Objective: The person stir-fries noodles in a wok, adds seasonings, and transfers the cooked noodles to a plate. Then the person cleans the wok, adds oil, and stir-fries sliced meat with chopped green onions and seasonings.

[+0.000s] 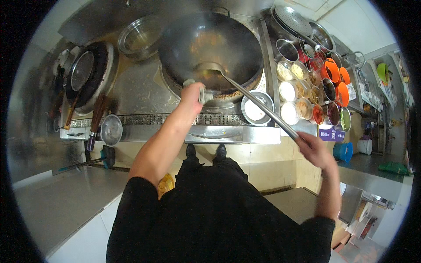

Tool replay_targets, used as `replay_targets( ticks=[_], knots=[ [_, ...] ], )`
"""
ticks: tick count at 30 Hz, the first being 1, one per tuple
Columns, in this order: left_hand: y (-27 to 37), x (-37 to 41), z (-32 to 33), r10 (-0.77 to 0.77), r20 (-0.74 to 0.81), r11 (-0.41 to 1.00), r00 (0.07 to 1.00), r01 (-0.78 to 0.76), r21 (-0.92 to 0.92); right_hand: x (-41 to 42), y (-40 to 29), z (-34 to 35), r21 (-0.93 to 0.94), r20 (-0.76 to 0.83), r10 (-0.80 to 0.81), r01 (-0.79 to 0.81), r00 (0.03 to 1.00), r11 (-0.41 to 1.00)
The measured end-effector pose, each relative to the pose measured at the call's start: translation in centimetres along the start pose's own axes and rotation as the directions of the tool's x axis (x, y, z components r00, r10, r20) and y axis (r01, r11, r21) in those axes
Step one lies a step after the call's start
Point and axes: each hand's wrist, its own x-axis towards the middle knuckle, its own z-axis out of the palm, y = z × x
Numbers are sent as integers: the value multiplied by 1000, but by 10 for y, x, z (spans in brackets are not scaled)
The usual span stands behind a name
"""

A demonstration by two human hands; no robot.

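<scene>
A large dark wok [236, 42] sits on the steel range before me, with haze over it and orange-brown glints inside. My left hand [193, 93] holds a folded greyish cloth [206, 96] against the wok's near rim; whether a handle lies beneath is hidden. In my right hand [310, 149] is the end of a long steel ladle [256, 98]. Its bowl reaches down into the middle of the wok, and what it contains is not clear. Below the ladle's shaft stands a grey metal bowl [257, 107] with something white in it.
Several seasoning tubs [288, 91] and orange containers [330, 70] stand at the right, below a perforated strainer [293, 20]. To the left are a steel basin [139, 37], a mesh strainer [82, 70] over a dark-rimmed pot, and a brush-like wooden tool [98, 113]. A drain grate [151, 119] edges the range.
</scene>
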Motion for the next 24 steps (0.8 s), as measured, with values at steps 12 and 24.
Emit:
replay_targets(
  ticks=[12,24],
  knots=[
    [-16,-103,8,-32,-47,999,998,31,-7,76,-68,45,-284,-342,20,-124,940,951],
    [6,-89,11,7,-18,998,1000,-6,56,-4,-83,-42,-123,42,119,-113,992,986]
  ],
)
